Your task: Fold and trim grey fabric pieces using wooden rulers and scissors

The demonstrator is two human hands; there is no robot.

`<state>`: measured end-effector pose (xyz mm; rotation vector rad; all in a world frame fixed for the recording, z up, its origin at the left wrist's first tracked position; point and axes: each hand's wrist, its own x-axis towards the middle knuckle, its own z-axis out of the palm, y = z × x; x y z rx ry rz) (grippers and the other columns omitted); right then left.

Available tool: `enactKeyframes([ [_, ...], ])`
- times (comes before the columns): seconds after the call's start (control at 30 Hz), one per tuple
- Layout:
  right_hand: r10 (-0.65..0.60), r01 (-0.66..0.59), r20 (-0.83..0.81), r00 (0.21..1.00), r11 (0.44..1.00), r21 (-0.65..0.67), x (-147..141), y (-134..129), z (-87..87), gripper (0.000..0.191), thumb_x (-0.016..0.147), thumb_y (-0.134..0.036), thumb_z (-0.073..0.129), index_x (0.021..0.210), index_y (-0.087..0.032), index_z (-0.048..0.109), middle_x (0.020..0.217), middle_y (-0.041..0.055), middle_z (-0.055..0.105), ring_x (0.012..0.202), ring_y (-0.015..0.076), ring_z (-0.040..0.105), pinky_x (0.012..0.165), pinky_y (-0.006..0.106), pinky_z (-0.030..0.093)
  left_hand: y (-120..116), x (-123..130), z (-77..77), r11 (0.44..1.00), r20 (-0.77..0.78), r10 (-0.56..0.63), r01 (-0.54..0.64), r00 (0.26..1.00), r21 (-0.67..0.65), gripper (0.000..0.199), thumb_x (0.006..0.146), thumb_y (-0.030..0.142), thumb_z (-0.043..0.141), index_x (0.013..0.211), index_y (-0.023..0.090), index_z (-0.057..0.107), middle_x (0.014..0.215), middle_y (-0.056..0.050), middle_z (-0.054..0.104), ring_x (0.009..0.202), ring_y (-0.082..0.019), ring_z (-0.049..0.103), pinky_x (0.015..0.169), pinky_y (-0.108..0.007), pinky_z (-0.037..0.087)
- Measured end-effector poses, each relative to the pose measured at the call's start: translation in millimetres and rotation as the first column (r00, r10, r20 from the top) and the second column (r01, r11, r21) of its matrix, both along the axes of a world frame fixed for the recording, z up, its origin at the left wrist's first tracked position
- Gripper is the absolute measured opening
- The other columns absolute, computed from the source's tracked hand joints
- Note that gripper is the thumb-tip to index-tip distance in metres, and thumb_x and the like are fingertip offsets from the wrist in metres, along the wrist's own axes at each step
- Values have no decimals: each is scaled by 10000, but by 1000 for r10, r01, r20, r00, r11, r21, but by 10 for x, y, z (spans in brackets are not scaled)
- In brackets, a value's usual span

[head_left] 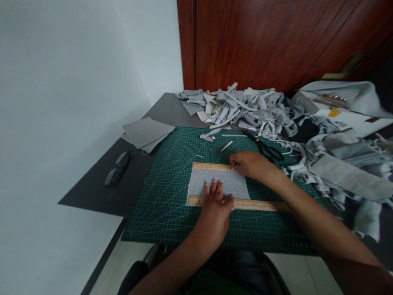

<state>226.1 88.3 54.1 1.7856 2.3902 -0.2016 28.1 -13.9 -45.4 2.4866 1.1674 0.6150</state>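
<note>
grey cloth (225, 182) lies flat, nearly rectangular, under slightly spread left fingers (214, 185); right fingers (235, 160) bunched together

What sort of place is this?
Probably a small sewing or fabric-cutting corner: a gridded green cutting mat, black scissors and heaped gray fabric scraps show it.

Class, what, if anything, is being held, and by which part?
The left hand presses the lower pale wooden ruler towards its left end, fingertips on grey rectangular fabric. The right hand is at the upper wooden ruler; grip unclear.
</note>
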Motion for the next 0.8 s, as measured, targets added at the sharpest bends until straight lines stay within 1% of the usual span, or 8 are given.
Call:
enactKeyframes([
  [0.13,-9,9,21,1000,1000,-13,-120,-34,-9,212,969,-222,562,1049,-196,757,1059,113,779,998,260,695,696,296,387,1,8,-5,1000,-1,10,-9,1000,15,291,954,141,643,1232,173,725,1588,-225,473,1547,-410,341,1237,-722,249],
  [0.3,0,0,34,999,1000,-1,-147,-50,-46,222,978,-194,536,1056,-187,744,1061,122,779,994,258,701,704,300,387,-11,3,-5,1000,2,8,-8,1000,28,290,969,142,620,1239,165,723,1582,-238,473,1545,-413,341,1227,-719,277],
  [0.4,2,-2,15,1000,1000,-3,-152,-54,-74,196,983,-212,549,1037,-185,736,1058,120,780,995,257,702,714,298,392,-17,-2,-9,999,6,14,-14,1000,28,304,969,131,610,1250,170,718,1590,-228,468,1554,-400,329,1236,-714,267],
  [0.53,-14,14,-27,1000,1000,3,-174,-50,-128,165,984,-250,578,1032,-193,725,1054,107,784,974,254,711,689,296,379,-11,-5,-13,999,6,3,-3,1000,35,294,969,147,621,1244,163,724,1583,-240,471,1548,-410,335,1240,-711,256],
  [0.67,-19,19,-42,999,1000,5,-179,-30,-194,177,987,-230,560,1035,-200,728,1077,105,790,1003,259,707,689,294,377,-11,-3,-26,999,9,7,-7,1000,33,291,969,142,618,1240,157,723,1582,-245,470,1553,-413,324,1241,-709,256],
  [0.8,-19,20,-76,997,1000,12,-161,-8,-240,173,985,-230,561,1030,-208,726,1061,91,792,979,245,705,694,287,378,-18,2,-57,999,13,11,-11,1000,37,302,968,139,617,1252,165,717,1590,-232,467,1552,-412,329,1243,-710,254],
])
